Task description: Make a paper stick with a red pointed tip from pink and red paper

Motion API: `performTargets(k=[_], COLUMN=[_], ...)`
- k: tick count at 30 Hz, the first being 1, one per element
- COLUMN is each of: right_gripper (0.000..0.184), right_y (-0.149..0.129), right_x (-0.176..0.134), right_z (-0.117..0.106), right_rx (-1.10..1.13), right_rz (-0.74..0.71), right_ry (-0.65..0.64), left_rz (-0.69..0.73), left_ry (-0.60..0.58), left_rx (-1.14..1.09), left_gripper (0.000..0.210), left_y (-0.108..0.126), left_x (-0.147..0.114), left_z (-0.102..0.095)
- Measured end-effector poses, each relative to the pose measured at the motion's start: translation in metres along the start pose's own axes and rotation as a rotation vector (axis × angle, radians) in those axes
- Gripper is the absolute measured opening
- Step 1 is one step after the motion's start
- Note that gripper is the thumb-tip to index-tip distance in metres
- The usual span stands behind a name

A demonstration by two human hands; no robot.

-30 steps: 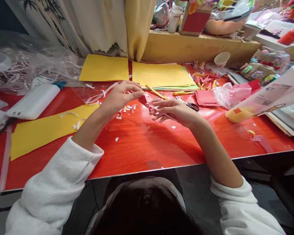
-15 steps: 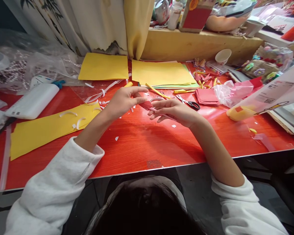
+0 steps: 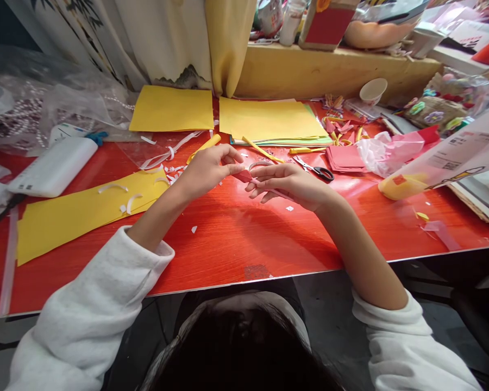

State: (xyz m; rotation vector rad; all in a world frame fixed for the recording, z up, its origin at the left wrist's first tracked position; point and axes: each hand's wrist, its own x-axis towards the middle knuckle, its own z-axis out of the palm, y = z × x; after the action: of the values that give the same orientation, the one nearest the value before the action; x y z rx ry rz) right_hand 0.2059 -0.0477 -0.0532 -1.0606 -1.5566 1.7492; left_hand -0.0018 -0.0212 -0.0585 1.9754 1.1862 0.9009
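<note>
Between my two hands, above the red table (image 3: 228, 239), is a small folded piece of red paper (image 3: 243, 176). The thumb and fingers of my left hand (image 3: 209, 169) pinch its left end. My right hand (image 3: 293, 185) has its fingertips closed at the paper's right end. A thin pale pink strip (image 3: 284, 194) runs along under the right fingers; what it is I cannot make out. Just behind the right hand lie scissors (image 3: 323, 173) with black handles. A stack of red paper squares (image 3: 345, 158) sits to their right.
Yellow sheets (image 3: 269, 120) lie at the back, long yellow strips (image 3: 85, 214) at left with white scraps on them. A white power bank (image 3: 55, 165) lies far left. Right of the hands stand crumpled pink tissue (image 3: 385, 152), a tall translucent cup (image 3: 444, 155) and a small white cup (image 3: 372, 91).
My left hand has shifted slightly, its fingers curling closer around the red paper's end, so less of the paper shows. The right hand stays nearly in place.
</note>
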Motion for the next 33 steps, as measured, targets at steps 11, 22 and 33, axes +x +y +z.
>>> performTargets(k=[11, 22, 33], right_gripper=[0.028, 0.024, 0.026], right_y=[-0.001, 0.0004, 0.0032], right_x=[-0.001, -0.0003, 0.001], right_z=[0.0018, 0.0004, 0.0019], right_rx=[-0.012, -0.02, -0.016], right_rz=[-0.009, -0.017, -0.038], right_ry=[0.001, 0.015, 0.04], left_rz=[0.019, 0.165, 0.204], left_ry=[-0.013, -0.059, -0.019], left_rx=[0.056, 0.049, 0.154], left_gripper=[0.012, 0.01, 0.012], left_y=[-0.0003, 0.0006, 0.0043], left_x=[0.0006, 0.0008, 0.0004], left_z=[0.0005, 0.0022, 0.0033])
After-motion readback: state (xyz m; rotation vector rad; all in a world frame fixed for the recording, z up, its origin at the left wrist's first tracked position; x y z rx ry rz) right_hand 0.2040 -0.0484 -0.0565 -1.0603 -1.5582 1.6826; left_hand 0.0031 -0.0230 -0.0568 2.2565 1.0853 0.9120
